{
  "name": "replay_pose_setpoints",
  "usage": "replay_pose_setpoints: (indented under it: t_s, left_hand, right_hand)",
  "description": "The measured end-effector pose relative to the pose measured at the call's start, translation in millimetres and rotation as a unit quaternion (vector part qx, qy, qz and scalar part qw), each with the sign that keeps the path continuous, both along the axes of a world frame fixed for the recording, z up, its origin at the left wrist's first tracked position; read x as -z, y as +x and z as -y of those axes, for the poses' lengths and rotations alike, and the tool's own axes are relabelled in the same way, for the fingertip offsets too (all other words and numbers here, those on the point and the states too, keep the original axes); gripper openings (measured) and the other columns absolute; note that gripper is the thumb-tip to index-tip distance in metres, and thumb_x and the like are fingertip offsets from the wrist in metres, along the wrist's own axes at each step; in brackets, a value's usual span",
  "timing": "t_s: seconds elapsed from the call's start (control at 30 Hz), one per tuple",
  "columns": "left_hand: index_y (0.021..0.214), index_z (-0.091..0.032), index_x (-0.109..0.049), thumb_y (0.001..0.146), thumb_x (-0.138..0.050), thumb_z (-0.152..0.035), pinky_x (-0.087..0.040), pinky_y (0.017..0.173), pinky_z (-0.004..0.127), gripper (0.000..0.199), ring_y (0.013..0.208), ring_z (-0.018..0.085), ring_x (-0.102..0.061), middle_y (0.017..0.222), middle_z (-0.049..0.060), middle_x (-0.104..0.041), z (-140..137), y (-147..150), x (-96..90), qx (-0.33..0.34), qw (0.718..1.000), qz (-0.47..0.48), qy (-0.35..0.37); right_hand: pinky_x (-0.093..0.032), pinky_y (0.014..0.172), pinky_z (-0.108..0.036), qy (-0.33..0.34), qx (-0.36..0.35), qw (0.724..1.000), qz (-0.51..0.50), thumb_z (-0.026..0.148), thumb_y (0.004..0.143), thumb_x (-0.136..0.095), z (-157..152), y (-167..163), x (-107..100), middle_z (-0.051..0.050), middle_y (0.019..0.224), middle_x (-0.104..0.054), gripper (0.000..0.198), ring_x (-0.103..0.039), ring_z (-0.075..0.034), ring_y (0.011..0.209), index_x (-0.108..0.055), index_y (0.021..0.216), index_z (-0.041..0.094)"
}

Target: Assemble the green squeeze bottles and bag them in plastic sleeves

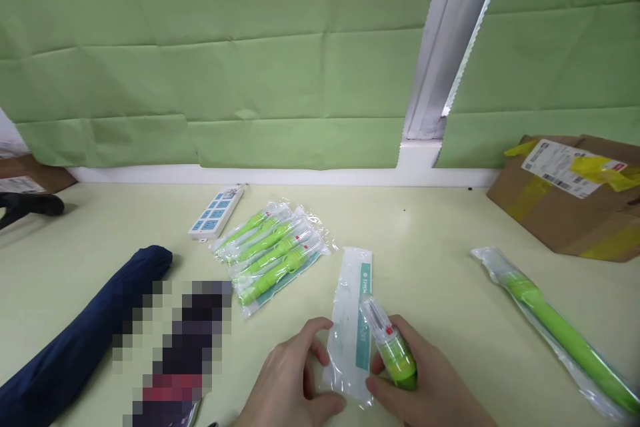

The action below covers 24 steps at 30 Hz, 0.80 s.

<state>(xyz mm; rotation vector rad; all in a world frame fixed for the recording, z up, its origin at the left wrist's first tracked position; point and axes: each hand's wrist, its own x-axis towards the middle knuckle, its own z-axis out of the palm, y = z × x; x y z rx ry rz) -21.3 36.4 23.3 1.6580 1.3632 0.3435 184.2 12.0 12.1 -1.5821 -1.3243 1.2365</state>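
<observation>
Right hand: the right hand is clamped around a green pen-shaped tool, whose clear tip is pointed up and away from the person.
Left hand: the left hand is rested on the table, fingers lightly curled, with thumb and fingertips touching the near left edge of an empty plastic sleeve; nothing is gripped firmly.
Tool position: the tool is held just above the near right part of the sleeve, out of its wrapping.
Sleeve: it is laid flat between the two hands, with a teal strip along one side.
Progress: one tool is judged to be unwrapped already; a bundle of wrapped green tools is left sealed, lying left of the sleeve.
Other wrapped item: a longer green item in plastic is seen well to the right, untouched.
Surroundings: a white power strip is placed behind the bundle, a folded blue umbrella at the left, a cardboard box at the far right.
</observation>
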Motion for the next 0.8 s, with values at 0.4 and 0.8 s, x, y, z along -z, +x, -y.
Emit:
replay_pose_setpoints:
  t_s: [0.4,0.8]
  left_hand:
    - [0.142,-0.030,-0.022,0.072,-0.081,-0.033,-0.045,0.066,0.027,0.092,0.079,0.015,-0.060,0.120,0.010,-0.055,9,9,18.9,-0.031,0.946,0.322,-0.025]
    - [0.116,-0.020,-0.065,0.074,-0.080,-0.019,-0.047,0.077,0.025,0.045,0.075,0.013,-0.060,0.086,0.002,-0.067,23,18,24.6,-0.009,0.920,0.391,-0.021]
  right_hand:
    - [-0.042,0.041,-0.022,0.006,0.006,0.994,-0.110,0.040,0.081,-0.067,-4,-2,-9,0.013,0.057,-0.050,0.029,-0.049,-0.007,0.039,-0.051,0.097,0.021]
    - [-0.034,0.036,-0.019,-0.032,-0.017,0.993,-0.108,0.038,0.084,-0.068,-3,-4,-8,0.013,0.048,-0.044,0.025,-0.040,-0.007,0.037,-0.055,0.097,0.021]
